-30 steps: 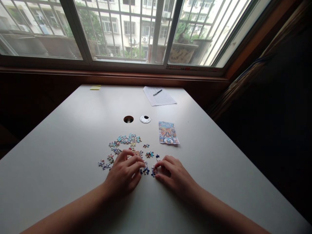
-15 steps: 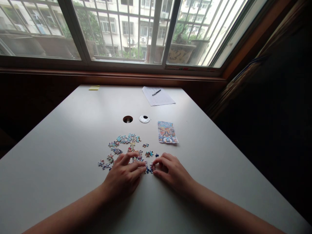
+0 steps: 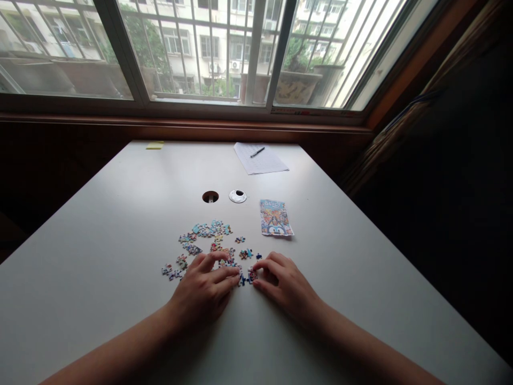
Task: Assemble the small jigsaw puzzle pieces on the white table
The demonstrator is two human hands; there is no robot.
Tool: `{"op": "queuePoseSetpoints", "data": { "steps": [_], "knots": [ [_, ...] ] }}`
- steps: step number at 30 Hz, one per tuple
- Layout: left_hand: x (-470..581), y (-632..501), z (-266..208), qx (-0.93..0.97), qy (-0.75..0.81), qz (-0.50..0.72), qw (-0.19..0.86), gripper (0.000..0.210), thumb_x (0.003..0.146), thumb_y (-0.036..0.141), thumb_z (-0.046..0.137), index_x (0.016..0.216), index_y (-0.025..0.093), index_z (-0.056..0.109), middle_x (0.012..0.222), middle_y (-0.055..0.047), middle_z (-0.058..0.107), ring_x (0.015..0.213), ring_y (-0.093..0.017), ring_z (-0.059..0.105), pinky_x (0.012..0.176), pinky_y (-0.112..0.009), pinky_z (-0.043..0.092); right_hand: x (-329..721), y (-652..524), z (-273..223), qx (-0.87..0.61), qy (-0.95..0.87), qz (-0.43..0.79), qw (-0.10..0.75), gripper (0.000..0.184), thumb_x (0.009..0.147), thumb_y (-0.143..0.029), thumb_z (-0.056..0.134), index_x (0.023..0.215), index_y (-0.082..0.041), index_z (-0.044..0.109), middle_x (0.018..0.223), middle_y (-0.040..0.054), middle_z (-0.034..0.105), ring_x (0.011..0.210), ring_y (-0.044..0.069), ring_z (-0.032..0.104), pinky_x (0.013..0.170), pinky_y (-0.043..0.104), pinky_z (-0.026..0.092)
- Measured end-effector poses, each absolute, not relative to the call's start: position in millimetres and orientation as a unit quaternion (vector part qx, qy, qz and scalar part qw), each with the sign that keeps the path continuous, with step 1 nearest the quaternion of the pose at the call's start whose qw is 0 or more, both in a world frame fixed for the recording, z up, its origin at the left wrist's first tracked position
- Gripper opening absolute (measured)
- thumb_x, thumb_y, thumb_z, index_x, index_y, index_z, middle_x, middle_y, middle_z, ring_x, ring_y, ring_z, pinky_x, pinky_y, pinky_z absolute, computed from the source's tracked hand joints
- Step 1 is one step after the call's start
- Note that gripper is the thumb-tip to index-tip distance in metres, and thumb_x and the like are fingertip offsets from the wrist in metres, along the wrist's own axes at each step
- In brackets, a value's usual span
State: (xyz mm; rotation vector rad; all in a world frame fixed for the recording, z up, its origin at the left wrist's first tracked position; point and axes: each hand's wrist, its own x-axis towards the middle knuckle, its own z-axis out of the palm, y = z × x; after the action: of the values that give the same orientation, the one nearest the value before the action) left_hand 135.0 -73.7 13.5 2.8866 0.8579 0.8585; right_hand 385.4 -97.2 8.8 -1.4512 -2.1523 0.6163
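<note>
My left hand [image 3: 207, 284] rests over the near side of the jigsaw pieces, its fingers spread and their tips on a small joined patch of pieces [image 3: 242, 279]. What lies beneath the palm is hidden. Just to the right, my right hand [image 3: 284, 278] is closed in a pinch on a jigsaw piece [image 3: 251, 275], held flat at the table surface. A narrow gap shows between that piece and the patch. Loose jigsaw pieces [image 3: 210, 229] lie scattered beyond and left of my left hand. A small cluster [image 3: 246, 254] and a dark blue piece [image 3: 258, 256] lie ahead of my right hand.
A colourful picture sheet [image 3: 276, 218] lies beyond my right hand. Farther back are a round cable hole [image 3: 210, 197], a silvery ring-shaped cover [image 3: 238, 196], paper sheets [image 3: 260, 160] with a pen [image 3: 257, 152] and a yellow note [image 3: 154, 145]. The white table [image 3: 100, 256] ends below a barred window.
My right hand has shifted very slightly to the right with the jigsaw piece, so the gap to the patch looks a little wider. My left hand stays nearly still.
</note>
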Motion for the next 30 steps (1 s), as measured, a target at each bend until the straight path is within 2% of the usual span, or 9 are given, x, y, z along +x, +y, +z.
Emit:
{"op": "queuePoseSetpoints", "data": {
  "steps": [6, 30],
  "knots": [
    [135.5, -73.3, 13.1, 0.919, 0.276, 0.281, 0.004, 0.023, 0.092, 0.019, 0.058, 0.109, 0.026, 0.071, 0.107, -0.003, 0.076, 0.115, -0.027, 0.055, 0.089, -0.042, 0.042, 385.8, -96.3, 7.6, -0.530, -0.781, 0.231, 0.236, 0.020, 0.086, -0.022, 0.073, 0.105, -0.027, 0.069, 0.098, 0.0030, 0.062, 0.092, 0.020, 0.059, 0.089, 0.037, 0.046],
    [135.4, -72.0, 13.0, 0.927, 0.269, 0.260, 0.004, 0.024, 0.093, 0.018, 0.057, 0.113, 0.025, 0.068, 0.114, 0.002, 0.074, 0.115, -0.028, 0.053, 0.090, -0.044, 0.040, 387.0, -96.1, 10.3, -0.505, -0.802, 0.224, 0.229, 0.022, 0.086, -0.024, 0.075, 0.106, -0.027, 0.069, 0.097, 0.0039, 0.063, 0.096, 0.023, 0.058, 0.087, 0.037, 0.044]
  ]
}}
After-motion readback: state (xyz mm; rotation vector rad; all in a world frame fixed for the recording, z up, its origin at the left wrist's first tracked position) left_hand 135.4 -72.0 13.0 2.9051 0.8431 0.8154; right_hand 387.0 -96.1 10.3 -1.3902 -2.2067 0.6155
